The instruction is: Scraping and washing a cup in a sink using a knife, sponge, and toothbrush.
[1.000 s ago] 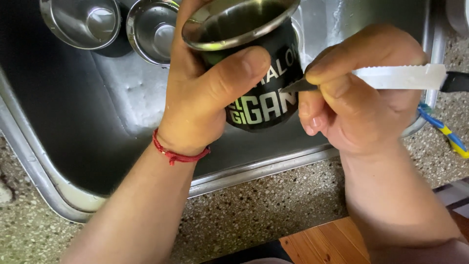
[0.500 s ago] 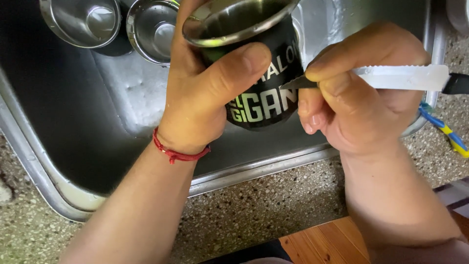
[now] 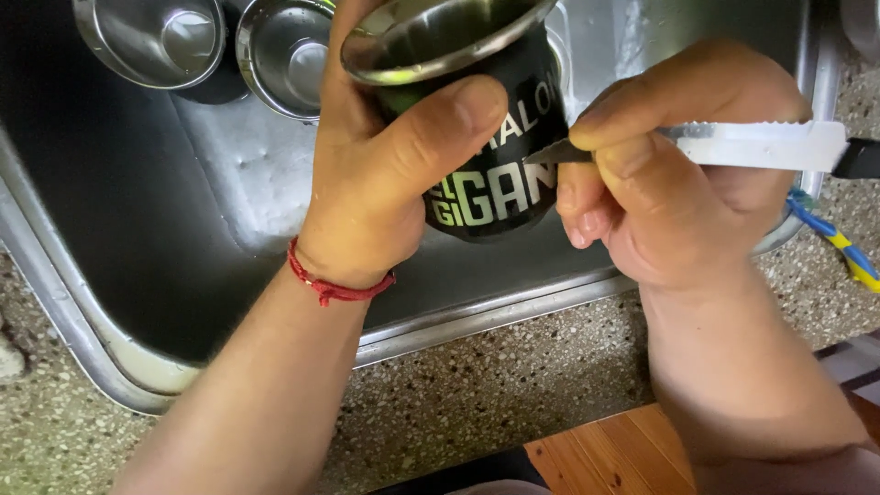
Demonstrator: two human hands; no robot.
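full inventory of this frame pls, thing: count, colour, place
cup: 1, black with pale lettering and a steel rim, held over the sink
knife: 1, pale serrated blade with a dark handle end, tip against the cup's side
steel bowls: 2, silver, in the sink at top left, side by side
sink: 1, steel, fills the upper frame
countertop: 1, speckled grey stone, around the sink's front edge
cord: 1, blue and yellow, on the counter at right
wooden surface: 1, orange-brown, bottom edge
wrist band: 1, red, on the left wrist
left hand: 1, wrapped around the cup
right hand: 1, pinching the knife blade
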